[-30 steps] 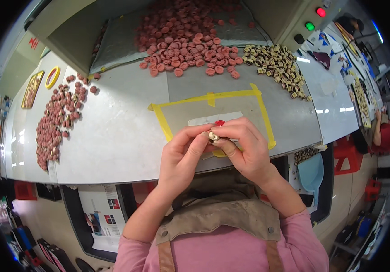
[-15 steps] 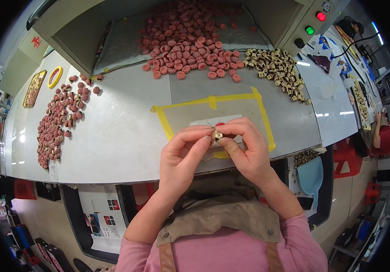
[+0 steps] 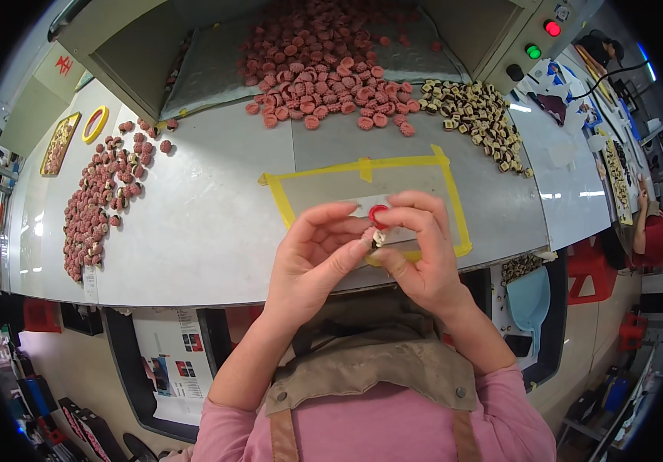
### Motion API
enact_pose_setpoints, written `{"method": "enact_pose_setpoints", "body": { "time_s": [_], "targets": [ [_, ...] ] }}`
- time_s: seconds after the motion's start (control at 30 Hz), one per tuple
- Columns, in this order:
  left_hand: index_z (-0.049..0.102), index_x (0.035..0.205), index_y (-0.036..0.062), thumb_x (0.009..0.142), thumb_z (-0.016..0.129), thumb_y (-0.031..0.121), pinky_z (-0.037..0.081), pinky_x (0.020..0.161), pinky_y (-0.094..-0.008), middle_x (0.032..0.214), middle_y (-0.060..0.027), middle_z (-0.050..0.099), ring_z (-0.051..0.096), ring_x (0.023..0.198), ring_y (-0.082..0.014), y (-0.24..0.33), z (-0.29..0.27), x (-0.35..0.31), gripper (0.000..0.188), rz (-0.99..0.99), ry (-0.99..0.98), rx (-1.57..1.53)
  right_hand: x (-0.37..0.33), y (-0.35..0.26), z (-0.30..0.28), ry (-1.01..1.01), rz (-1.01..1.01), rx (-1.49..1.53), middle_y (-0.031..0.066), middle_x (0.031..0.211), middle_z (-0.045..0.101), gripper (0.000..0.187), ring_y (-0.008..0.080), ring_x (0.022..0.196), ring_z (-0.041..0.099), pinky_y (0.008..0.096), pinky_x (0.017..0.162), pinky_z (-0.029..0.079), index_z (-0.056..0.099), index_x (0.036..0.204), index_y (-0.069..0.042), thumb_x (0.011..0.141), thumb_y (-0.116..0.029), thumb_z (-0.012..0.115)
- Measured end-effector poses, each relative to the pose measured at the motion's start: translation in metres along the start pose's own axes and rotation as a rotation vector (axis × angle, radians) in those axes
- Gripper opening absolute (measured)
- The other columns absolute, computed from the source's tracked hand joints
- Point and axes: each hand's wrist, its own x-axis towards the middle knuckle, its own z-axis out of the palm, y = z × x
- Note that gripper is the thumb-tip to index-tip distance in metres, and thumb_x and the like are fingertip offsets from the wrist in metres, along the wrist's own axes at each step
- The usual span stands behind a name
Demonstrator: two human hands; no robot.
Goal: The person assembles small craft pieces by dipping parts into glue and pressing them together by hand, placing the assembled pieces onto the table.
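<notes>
My left hand [image 3: 310, 256] pinches a small pink bumpy cap [image 3: 368, 234] between thumb and fingers. Against the cap's right side sits a little cream-and-dark block [image 3: 380, 239]; how far it is inside the cap I cannot tell. My right hand [image 3: 427, 250] is curled close beside it, forefinger and thumb apart, the thumb tip near or touching the block's underside. Just beyond the forefinger tip shows a red round thing [image 3: 378, 213], on or over a white rectangular piece [image 3: 405, 233] on the table. Both hands hover inside a yellow tape outline [image 3: 324, 171].
Loose pink caps [image 3: 308, 92] spill from a cabinet opening at the back. Right of them lies a heap of cream-and-dark blocks [image 3: 479, 119]. Filled berry-like pieces [image 3: 93, 208] cover the left side, near a yellow tape roll [image 3: 95, 125]. A blue dustpan [image 3: 528, 300] sits below the right edge.
Both hands pinched the piece together before. The right forefinger has since lifted away from its thumb, and the piece has dropped slightly lower, now with pink and cream sides showing.
</notes>
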Motion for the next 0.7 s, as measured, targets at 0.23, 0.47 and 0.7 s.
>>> {"method": "enact_pose_setpoints", "body": {
  "time_s": [0.23, 0.47, 0.7],
  "targets": [
    [0.034, 0.138, 0.0028, 0.084, 0.064, -0.004, 0.051, 0.088, -0.0295, 0.109, -0.0121, 0.057, 0.061, 0.099, -0.0172, -0.009, 0.009, 0.003, 0.062, -0.009, 0.030, 0.030, -0.010, 0.020, 0.001, -0.092, -0.028, 0.064, 0.0106, 0.109, 0.054, 0.032, 0.0246, 0.095, 0.056, 0.0341, 0.081, 0.049, 0.058, 0.110, -0.005, 0.082, -0.014, 0.070],
    [0.037, 0.134, 0.0005, 0.082, 0.065, -0.007, 0.048, 0.080, -0.0238, 0.098, -0.0069, 0.057, 0.057, 0.091, -0.0108, -0.033, 0.026, 0.013, 0.059, 0.224, -0.001, 0.523, -0.010, 0.034, -0.005, 0.030, -0.131, -0.073, 0.0080, 0.100, 0.057, 0.037, 0.0263, 0.090, 0.056, 0.0354, 0.075, 0.048, 0.058, 0.103, -0.005, 0.069, -0.001, 0.073],
    [0.043, 0.129, -0.0001, 0.087, 0.060, -0.003, 0.048, 0.085, -0.0259, 0.105, -0.0080, 0.058, 0.058, 0.098, -0.0131, -0.017, 0.045, 0.010, 0.045, 0.092, 0.056, 0.405, -0.008, 0.025, -0.030, -0.042, -0.051, -0.012, 0.0101, 0.103, 0.059, 0.034, 0.0289, 0.093, 0.058, 0.0374, 0.080, 0.048, 0.060, 0.105, -0.006, 0.073, -0.004, 0.072]
  ]
}}
